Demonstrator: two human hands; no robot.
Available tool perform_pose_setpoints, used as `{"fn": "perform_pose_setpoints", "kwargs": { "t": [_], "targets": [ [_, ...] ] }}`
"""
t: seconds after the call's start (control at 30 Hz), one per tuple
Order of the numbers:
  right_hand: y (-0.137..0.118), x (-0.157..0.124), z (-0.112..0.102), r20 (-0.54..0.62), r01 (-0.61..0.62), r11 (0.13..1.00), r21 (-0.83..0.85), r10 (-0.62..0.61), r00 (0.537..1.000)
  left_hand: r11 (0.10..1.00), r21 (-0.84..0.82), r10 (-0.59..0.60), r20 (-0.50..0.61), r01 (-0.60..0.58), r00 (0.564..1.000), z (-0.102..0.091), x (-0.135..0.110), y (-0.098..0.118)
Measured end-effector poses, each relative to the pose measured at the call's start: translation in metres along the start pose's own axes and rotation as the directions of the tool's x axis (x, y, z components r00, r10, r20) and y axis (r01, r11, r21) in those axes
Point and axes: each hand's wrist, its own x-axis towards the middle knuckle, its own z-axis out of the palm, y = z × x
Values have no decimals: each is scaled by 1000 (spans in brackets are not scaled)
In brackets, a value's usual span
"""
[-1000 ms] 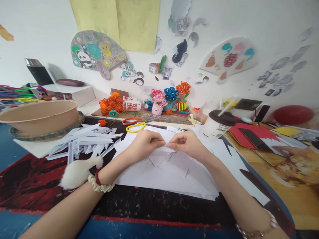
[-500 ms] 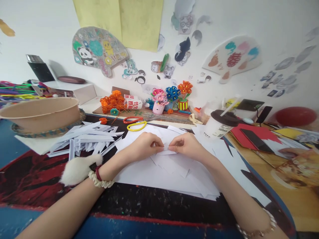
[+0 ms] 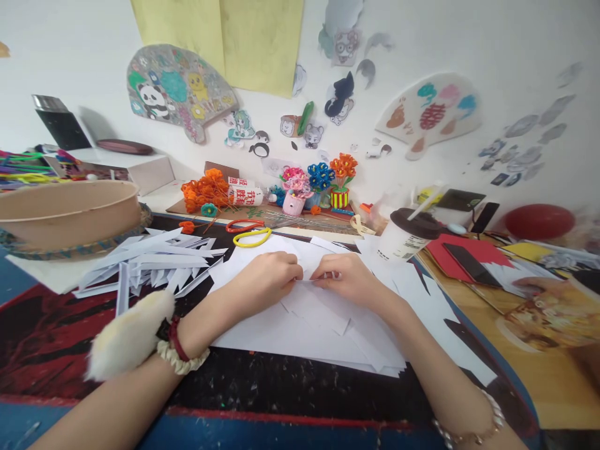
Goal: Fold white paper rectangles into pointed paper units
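Wht sheets: ppr, smooth, matt. Bowl: plastic-like. Wrist puff: furry.

I am watching a small white paper piece, partly hidden, stretching crosswise over white sheets overlapping on the bench.

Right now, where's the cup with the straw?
In the head view, the cup stands right of centre, beyond the right hand, with the red paper just to its right.

The right-hand fan is bearing a red 囍; the bottle is displaying red characters, including 节; the cup's label is proving illegible.
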Motion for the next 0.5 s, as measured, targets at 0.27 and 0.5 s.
{"fn": "perform_pose_setpoints", "kwargs": {
  "t": [0.27,0.5],
  "targets": [
    [-3,-5,-1,4,-8,998,-61,8,1000,992,126,20,-43,-14,999,8,3,8],
    [-6,-3,6,-51,41,991,-131,-48,998,989,147,6,-56,2,998,13,7,9]
  ]
}}
